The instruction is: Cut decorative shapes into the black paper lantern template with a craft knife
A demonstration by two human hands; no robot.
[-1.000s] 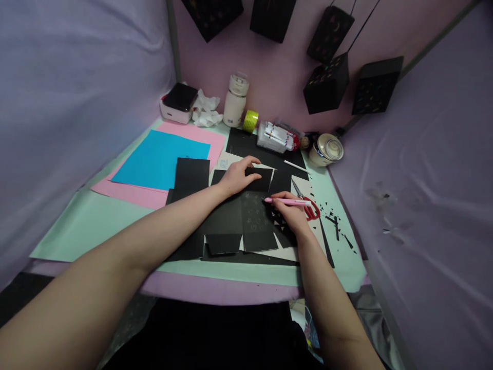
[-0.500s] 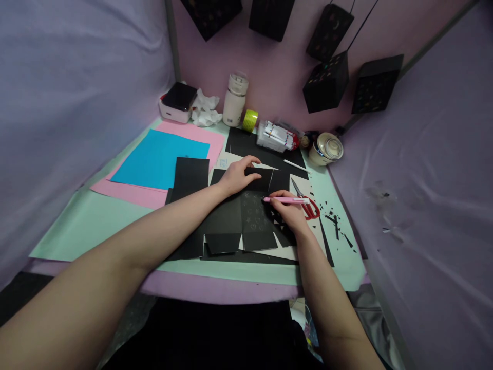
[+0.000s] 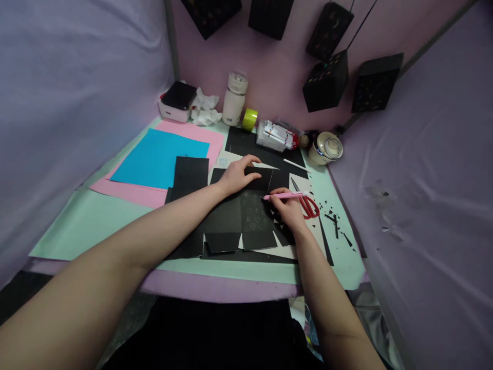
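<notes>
My left hand (image 3: 238, 176) rests on the upper part of a black paper sheet (image 3: 222, 218), thumb and fingers apart. This sheet has folded flaps along its lower edge and faint pale hearts and other small outlines on its middle panel. In my right hand (image 3: 288, 207) is a slim pink pen-shaped tool (image 3: 283, 196). Its dark tip meets the paper near the marked panel's right side; whether it is a pen point or a blade is too small to tell. Small pale openings show in the black paper beside that hand. Red-handled scissors (image 3: 309, 207) lie just beyond it.
Black scraps (image 3: 336, 226) litter the table's right side. Blue paper (image 3: 154, 159) over pink paper (image 3: 129, 194) lies left. Along the back stand a white bottle (image 3: 233, 100), yellow tape (image 3: 250, 119), a marker box (image 3: 275, 135) and a lidded jar (image 3: 326, 149). Black boxes (image 3: 327, 82) hang above.
The back end of the pink tool has tilted slightly upward in my right hand, its tip staying at about the same spot. My left hand has kept its place.
</notes>
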